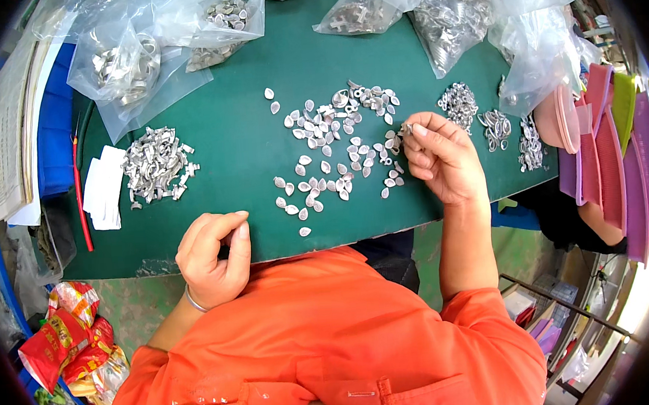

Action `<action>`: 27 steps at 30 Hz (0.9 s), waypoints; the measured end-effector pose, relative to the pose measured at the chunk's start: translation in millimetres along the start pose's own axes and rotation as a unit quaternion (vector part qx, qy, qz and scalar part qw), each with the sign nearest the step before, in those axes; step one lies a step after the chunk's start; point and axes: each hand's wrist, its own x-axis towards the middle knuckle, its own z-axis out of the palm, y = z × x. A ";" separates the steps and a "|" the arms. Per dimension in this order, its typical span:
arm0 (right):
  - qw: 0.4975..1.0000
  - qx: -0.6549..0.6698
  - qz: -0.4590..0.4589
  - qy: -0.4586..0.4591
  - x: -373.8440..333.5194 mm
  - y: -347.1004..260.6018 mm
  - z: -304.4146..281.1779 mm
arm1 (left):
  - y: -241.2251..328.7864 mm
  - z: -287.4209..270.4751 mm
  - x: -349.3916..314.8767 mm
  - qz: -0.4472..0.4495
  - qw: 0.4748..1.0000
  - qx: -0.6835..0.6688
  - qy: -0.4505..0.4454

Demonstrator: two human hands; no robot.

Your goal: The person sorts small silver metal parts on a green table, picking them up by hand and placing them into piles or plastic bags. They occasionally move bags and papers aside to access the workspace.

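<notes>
My right hand is raised over the right side of the scattered pieces, thumb and forefinger pinched on a small silver metal piece. Its exact shape is mostly hidden by the fingertips. Below and left of that hand, many leaf-shaped silver charms lie loosely spread on the green tabletop. Some ring-like bits are mixed among them near the far side. My left hand, with a bangle at the wrist, rests at the near edge. Its fingers are curled, the thumb close to the forefinger, and nothing shows between them.
Left of the charms lies a heap of small silver clips, beside white paper slips and a red pen-like tool. Small metal-part piles sit at right. Clear plastic bags of parts line the far edge. Pink and purple bins stand right.
</notes>
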 end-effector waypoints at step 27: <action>0.996 -0.007 0.054 -0.065 19.5 -33.7 35.2 | 4.3 -4.8 5.3 0.015 1.000 -0.012 0.005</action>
